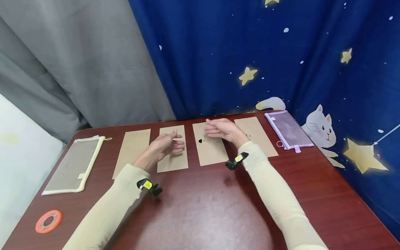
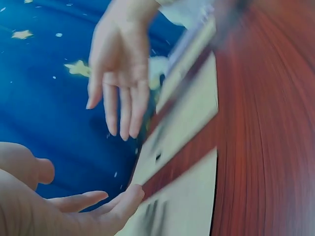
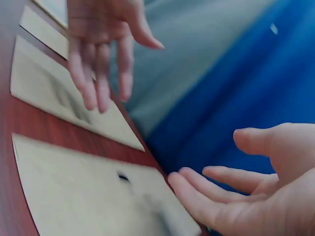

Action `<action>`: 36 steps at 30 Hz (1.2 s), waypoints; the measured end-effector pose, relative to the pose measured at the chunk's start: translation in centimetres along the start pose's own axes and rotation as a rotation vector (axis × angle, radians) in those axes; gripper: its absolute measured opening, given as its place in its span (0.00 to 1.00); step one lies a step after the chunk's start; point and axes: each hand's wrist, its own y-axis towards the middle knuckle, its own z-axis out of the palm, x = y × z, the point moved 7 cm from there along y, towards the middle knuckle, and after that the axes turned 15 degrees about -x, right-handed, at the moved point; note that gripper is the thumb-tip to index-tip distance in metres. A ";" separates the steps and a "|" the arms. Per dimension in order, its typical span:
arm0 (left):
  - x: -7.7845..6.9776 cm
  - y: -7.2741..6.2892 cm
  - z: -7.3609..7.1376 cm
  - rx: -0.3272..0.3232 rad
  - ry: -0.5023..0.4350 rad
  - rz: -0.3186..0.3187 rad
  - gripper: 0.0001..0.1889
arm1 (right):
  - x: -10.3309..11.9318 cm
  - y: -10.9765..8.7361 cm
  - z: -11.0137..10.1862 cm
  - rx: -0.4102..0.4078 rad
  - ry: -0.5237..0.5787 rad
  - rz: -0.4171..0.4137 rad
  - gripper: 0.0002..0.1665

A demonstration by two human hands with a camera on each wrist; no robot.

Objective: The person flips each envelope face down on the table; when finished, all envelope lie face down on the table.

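My left hand (image 1: 167, 144) hovers over a tan kraft-paper rectangle (image 1: 172, 164) near the back of the table, fingers extended and nothing in it. Over the right side of another tan sheet (image 1: 212, 152), which bears a small black mark, is my right hand (image 1: 223, 129), also bare with fingers stretched out. The two palms face each other with a gap between, as both wrist views show. Two more tan rectangles lie flat in the same row, one at the left (image 1: 132, 146) and one at the right (image 1: 259, 135), the latter partly behind my right hand and wrist.
A cream-edged mesh zip pouch (image 1: 73, 165) lies at the left of the brown table (image 1: 193, 208), and a purple mesh zip pouch (image 1: 289, 128) at the back right. An orange ring-shaped roll (image 1: 48, 221) sits front left. Curtains (image 1: 203, 62) hang behind the table's back edge.
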 end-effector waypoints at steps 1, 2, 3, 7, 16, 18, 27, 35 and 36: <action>0.1 0.1 0.6 0.027 -0.049 -0.034 0.33 | -0.1 0.2 -0.9 0.014 0.033 0.033 0.34; 0.2 0.2 1.1 0.047 -0.085 -0.057 0.33 | -0.3 0.3 -1.8 0.027 0.062 0.062 0.35; 0.2 0.3 1.5 0.056 -0.114 -0.075 0.34 | -0.5 0.3 -2.7 0.036 0.095 0.091 0.35; 0.3 1.1 2.4 0.038 -0.159 -0.110 0.33 | -1.5 0.1 -6.0 0.042 0.146 0.179 0.35; 0.3 2.2 3.8 -0.049 -0.212 -0.140 0.32 | -3.0 -0.2 -8.9 0.067 0.144 0.272 0.37; 0.2 2.4 4.1 -0.061 -0.216 -0.149 0.33 | -3.1 -0.2 -8.6 0.072 0.139 0.283 0.38; -0.3 2.4 5.0 -0.105 -0.101 -0.161 0.26 | -3.6 0.0 -6.6 0.046 0.054 0.293 0.38; -0.4 2.9 5.1 -0.113 -0.087 -0.170 0.17 | -3.3 -0.1 -5.9 -0.049 -0.029 0.210 0.32; -0.4 2.9 5.1 -0.108 -0.083 -0.169 0.15 | -3.3 -0.1 -5.7 -0.055 -0.039 0.197 0.31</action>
